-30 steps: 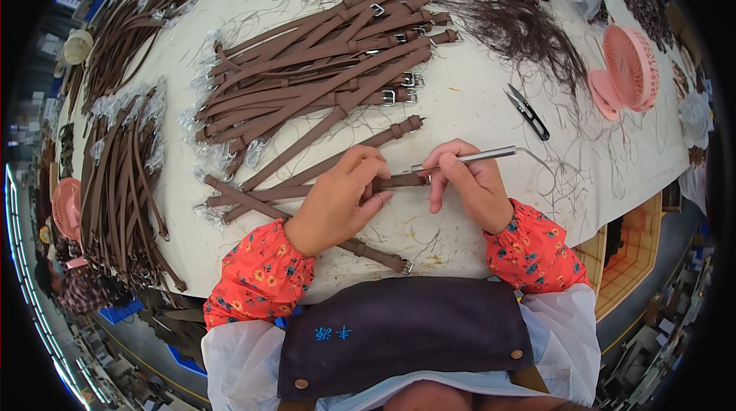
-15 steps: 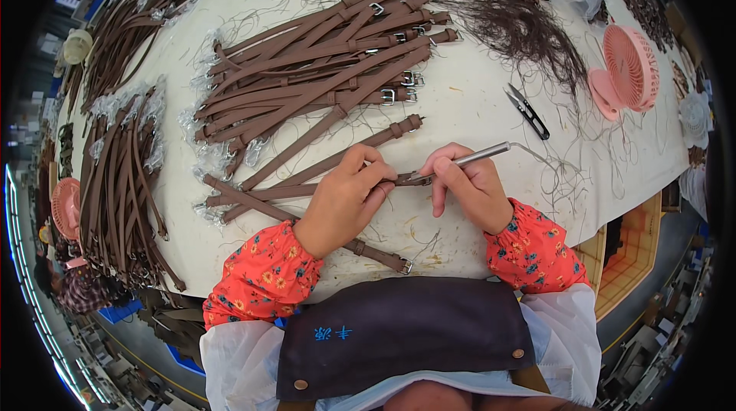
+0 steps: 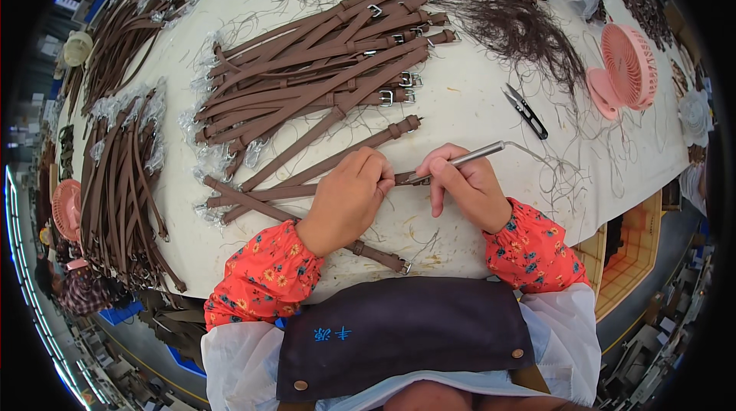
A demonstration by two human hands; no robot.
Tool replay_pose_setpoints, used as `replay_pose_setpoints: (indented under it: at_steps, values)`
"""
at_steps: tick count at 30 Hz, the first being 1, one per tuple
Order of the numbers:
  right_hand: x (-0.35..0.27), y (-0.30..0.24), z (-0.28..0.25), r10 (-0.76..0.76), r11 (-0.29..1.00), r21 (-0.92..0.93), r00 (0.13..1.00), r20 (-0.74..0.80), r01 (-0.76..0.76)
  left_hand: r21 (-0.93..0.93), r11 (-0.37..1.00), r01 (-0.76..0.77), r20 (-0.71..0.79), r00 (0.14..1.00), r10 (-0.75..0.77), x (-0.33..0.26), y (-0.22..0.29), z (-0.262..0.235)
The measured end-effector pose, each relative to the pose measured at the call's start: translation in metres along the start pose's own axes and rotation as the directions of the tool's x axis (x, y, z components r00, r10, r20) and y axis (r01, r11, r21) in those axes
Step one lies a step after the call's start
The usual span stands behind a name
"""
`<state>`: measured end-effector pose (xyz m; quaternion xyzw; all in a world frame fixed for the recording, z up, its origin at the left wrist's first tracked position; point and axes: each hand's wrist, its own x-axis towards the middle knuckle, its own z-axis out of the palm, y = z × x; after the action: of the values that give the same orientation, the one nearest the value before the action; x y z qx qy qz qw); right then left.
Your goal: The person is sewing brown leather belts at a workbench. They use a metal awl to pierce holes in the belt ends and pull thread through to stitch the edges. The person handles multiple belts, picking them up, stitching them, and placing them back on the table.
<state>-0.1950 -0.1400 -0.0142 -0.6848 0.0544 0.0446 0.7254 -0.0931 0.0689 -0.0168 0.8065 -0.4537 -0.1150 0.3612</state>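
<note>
Centre of frame: left hand point(image 3: 349, 198) pressed flat over a brown strap point(image 3: 287, 192), pinning it to the white table point(image 3: 475, 108); right hand point(image 3: 466, 185) clenched around a slim metal tool point(image 3: 477, 154), tip at the strap end just beside the left fingertips. Upper centre: pile of buckled straps point(image 3: 322, 66). Right of centre: 1 pair of black snips point(image 3: 526, 111) (idle); upper right: pink fan point(image 3: 625, 67). Tip contact probably on the strap edge, though blurred. Best done with strap held taut, tool angled low, short controlled strokes.
</note>
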Motion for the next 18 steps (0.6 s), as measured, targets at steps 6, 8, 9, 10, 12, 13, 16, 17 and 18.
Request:
replay_pose_setpoints:
  at_steps: [6, 8, 9, 10, 12, 13, 16, 17, 18]
  values:
    - [-0.0001, 0.0008, 0.0003, 0.006, 1.0, 0.012, 1.0, 0.011, -0.006, -0.009, 1.0, -0.018, -0.024, 1.0, 0.018, 0.0005, -0.0032, 0.0022]
    - [0.0001, 0.0018, 0.0005, 0.005, 1.0, 0.008, 1.0, 0.013, -0.005, -0.019, 1.0, -0.018, -0.029, 0.999, 0.018, 0.0006, -0.0034, 0.0022]
    - [0.0, 0.0019, 0.0006, 0.007, 1.0, 0.012, 1.0, 0.014, -0.007, -0.019, 1.0, -0.016, -0.028, 0.999, 0.015, 0.0005, -0.0035, 0.0024]
    - [-0.0001, 0.0018, 0.0006, 0.008, 1.0, 0.017, 1.0, 0.014, -0.008, -0.02, 1.0, -0.013, -0.028, 1.0, 0.012, 0.0002, -0.0036, 0.0026]
    - [-0.0002, 0.0014, 0.0006, 0.014, 1.0, 0.021, 1.0, 0.015, -0.014, -0.023, 1.0, -0.007, -0.025, 1.0, 0.006, 0.0, -0.0034, 0.0023]
    - [-0.0003, 0.0012, 0.0006, 0.019, 1.0, 0.02, 1.0, 0.016, -0.019, -0.025, 1.0, -0.004, -0.024, 1.0, 0.003, 0.0, -0.0031, 0.0017]
    - [-0.0006, 0.0004, 0.0009, 0.025, 1.0, 0.012, 1.0, 0.017, -0.026, -0.05, 0.998, 0.033, -0.017, 0.999, -0.034, -0.0001, -0.0034, 0.0006]
    - [-0.0005, 0.0004, 0.001, 0.026, 1.0, 0.009, 1.0, 0.017, -0.026, -0.061, 0.997, 0.05, -0.014, 0.999, -0.051, -0.0003, -0.0035, 0.0003]
    - [-0.0004, 0.0006, 0.0009, 0.02, 1.0, 0.011, 1.0, 0.01, -0.02, -0.085, 0.994, 0.067, -0.029, 0.997, -0.07, -0.0002, -0.0032, 0.0003]
